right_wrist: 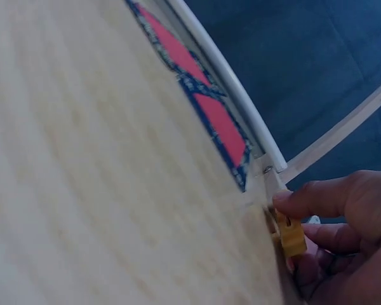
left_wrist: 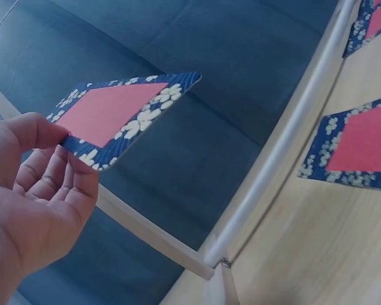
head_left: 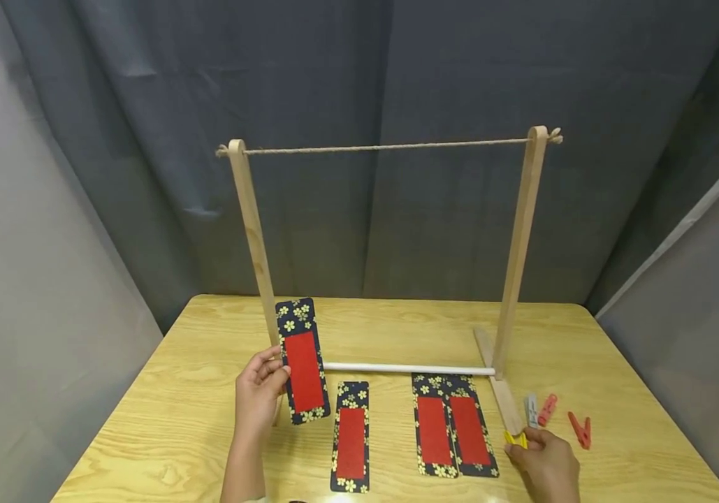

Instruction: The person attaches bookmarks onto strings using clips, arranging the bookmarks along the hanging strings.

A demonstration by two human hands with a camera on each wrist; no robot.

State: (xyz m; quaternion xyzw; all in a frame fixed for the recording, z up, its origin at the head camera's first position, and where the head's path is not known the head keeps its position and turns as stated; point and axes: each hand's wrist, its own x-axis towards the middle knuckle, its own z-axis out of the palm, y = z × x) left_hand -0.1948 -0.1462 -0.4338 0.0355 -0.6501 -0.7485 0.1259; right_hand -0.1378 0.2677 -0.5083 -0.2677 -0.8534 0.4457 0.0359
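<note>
My left hand (head_left: 258, 395) pinches the edge of a dark blue, flower-patterned card (head_left: 302, 363) with a red panel, tilted up in front of the left post. The left wrist view shows thumb and fingers on the rim of that card (left_wrist: 108, 111). At the lower right, my right hand (head_left: 548, 464) pinches a yellow clothespin (head_left: 515, 439) between thumb and fingers, close to the foot of the right post. In the right wrist view the yellow clothespin (right_wrist: 291, 236) shows under the thumb. Another such card (head_left: 351, 440) lies flat on the table, and a pair of cards (head_left: 433, 426) lies further right.
A wooden frame stands on the table (head_left: 164, 419), its left post (head_left: 252, 230) and right post (head_left: 520, 244) joined by a string (head_left: 390, 147) on top and a white rod (head_left: 409, 368) below. Grey (head_left: 532, 411), pink (head_left: 548, 409) and red (head_left: 580, 429) clothespins lie right of the frame.
</note>
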